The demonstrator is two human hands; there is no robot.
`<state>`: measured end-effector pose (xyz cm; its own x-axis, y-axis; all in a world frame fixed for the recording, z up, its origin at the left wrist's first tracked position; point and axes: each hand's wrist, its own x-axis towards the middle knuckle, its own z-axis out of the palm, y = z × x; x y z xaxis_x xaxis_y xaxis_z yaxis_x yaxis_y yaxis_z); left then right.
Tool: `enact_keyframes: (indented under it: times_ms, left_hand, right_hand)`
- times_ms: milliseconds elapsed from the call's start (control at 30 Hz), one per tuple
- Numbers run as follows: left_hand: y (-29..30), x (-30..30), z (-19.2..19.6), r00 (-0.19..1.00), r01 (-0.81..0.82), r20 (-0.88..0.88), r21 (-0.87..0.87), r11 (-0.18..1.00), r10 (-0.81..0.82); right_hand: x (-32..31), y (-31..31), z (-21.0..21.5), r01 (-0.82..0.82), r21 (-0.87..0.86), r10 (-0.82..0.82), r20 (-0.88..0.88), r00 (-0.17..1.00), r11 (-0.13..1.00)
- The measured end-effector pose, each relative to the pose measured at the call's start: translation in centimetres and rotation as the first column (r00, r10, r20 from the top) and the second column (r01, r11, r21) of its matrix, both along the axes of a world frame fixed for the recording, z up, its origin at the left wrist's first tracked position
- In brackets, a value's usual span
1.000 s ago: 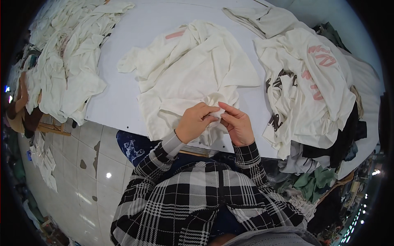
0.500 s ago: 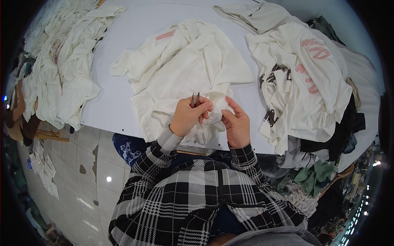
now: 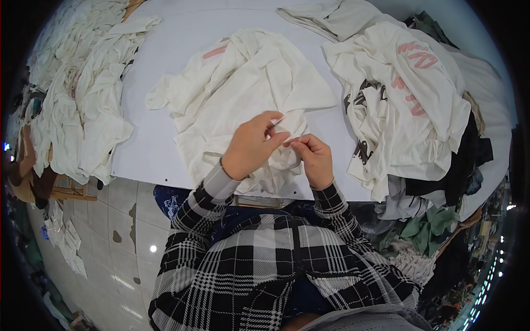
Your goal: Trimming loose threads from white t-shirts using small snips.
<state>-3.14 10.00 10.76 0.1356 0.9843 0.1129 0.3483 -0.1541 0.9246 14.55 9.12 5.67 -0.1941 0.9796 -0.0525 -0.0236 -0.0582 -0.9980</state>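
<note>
Since the earlier frame, the left hand (image 3: 247, 148) has turned, so that the blades of the snips (image 3: 279, 121), which pointed away from the wearer, now point to the right. The right hand (image 3: 316, 161) has drawn its raised forefinger in to meet the thumb.

The left hand's grip is closed around the snips; only a bit of blade shows past the fingers, and the handles are hidden. Its thumb reaches toward the right hand, near the other fingertips. The right hand's grip is narrow, thumb and forefinger together over the gathered near part of a white garment (image 3: 237, 99). What lies between those fingertips is too small to tell.

The white garment lies rumpled in the middle of the white table (image 3: 146, 132), its near end bunched under the hands and a pink mark at its upper left. To its right, partly over the table's near edge, is a heap of white clothes (image 3: 436, 110) with pink and dark prints; green cloth (image 3: 430, 229) lies lower down beside it. To the left is a larger pile of white clothes (image 3: 88, 105).

The wearer has black-and-white plaid sleeves (image 3: 331, 201) and a dark band (image 3: 223, 165) on the left wrist. At the far left, another person's arm (image 3: 25, 151) shows above a grey tiled floor (image 3: 118, 209).
</note>
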Motion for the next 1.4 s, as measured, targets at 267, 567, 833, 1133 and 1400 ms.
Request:
enact_keyframes:
  times_ms: [267,567,833,1133,1400]
  left_hand:
    - [-1.8,-1.7,-0.7,0.931,0.343,-0.073,-0.156,0.926,-0.357]
    - [-1.3,-0.5,-1.5,0.927,0.357,-0.076,-0.113,0.927,-0.366]
    - [-1.3,-0.4,-0.9,0.935,0.311,-0.122,-0.168,0.936,-0.332]
    - [-0.8,-1.0,-1.3,0.881,0.443,-0.053,-0.254,0.860,-0.470]
    - [-0.6,-0.9,-2.0,0.878,0.462,0.015,-0.280,0.841,-0.478]
  right_hand:
    - [1.0,0.4,0.3,-0.043,-0.218,-0.007,-0.224,0.975,0.975]
    - [1.7,0.9,0.7,-0.105,-0.245,0.067,-0.160,0.985,0.964]
    - [1.6,0.9,1.7,-0.126,-0.246,0.091,-0.150,0.984,0.961]
    - [2.0,1.9,2.7,-0.335,-0.202,0.362,0.116,0.925,0.920]
    - [2.1,2.2,2.1,-0.380,-0.157,0.401,0.143,0.905,0.912]
